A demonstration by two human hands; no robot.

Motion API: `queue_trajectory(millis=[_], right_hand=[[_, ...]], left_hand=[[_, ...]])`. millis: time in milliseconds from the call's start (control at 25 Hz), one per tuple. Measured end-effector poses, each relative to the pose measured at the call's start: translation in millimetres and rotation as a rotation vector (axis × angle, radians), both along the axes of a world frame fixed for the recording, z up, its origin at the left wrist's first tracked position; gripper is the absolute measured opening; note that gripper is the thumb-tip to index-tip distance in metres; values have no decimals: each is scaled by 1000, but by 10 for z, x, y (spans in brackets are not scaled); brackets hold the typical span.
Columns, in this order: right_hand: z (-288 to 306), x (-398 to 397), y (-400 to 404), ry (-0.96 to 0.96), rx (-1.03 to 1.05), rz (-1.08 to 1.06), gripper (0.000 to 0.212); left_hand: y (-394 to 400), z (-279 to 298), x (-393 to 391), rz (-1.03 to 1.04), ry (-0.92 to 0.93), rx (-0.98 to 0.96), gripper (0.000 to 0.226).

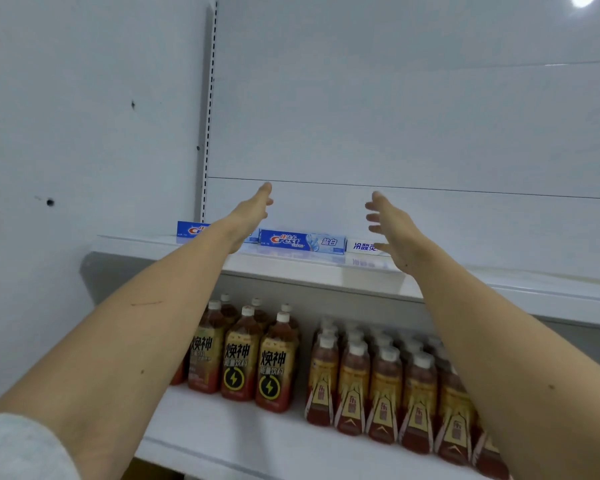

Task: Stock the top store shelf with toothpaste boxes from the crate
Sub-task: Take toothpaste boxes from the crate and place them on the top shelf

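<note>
Nearest the camera, on the lower shelf (222,441), two groups of bottled drinks (378,382) were stocked upright, directly beneath both outstretched forearms. A forearm dropped carelessly on withdrawal could have toppled the front row.

Above these, the left hand (250,216) and the right hand (392,233) were raised over the top shelf (291,265), both with fingers spread and nothing held. The crate was not in view.

Farthest back, three toothpaste boxes were laid in a row along the top shelf: a blue box (189,230) at the left, partly hidden by the left wrist; a second blue box (302,241) between the hands; and a white box (362,246), partly hidden by the right hand. Contact between the right hand and the white box could not be determined. A sideways sweep of either hand was judged liable to skew the row or push a box towards the shelf's front edge.
</note>
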State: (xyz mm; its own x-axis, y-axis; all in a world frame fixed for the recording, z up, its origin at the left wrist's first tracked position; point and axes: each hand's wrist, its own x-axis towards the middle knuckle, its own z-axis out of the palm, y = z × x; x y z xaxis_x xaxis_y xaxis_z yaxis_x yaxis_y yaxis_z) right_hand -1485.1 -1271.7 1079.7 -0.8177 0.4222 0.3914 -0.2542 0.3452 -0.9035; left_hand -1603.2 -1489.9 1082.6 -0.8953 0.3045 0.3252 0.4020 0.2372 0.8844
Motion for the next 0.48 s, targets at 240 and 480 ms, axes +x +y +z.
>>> queue_trajectory(millis=[240, 480], right_hand=[[-142, 741, -81, 101, -188, 170, 58], [-302, 1298, -253, 161, -266, 276, 57]], left_hand=[[29, -126, 913, -17, -33, 226, 71], [65, -383, 1646, -68, -22, 345, 69]])
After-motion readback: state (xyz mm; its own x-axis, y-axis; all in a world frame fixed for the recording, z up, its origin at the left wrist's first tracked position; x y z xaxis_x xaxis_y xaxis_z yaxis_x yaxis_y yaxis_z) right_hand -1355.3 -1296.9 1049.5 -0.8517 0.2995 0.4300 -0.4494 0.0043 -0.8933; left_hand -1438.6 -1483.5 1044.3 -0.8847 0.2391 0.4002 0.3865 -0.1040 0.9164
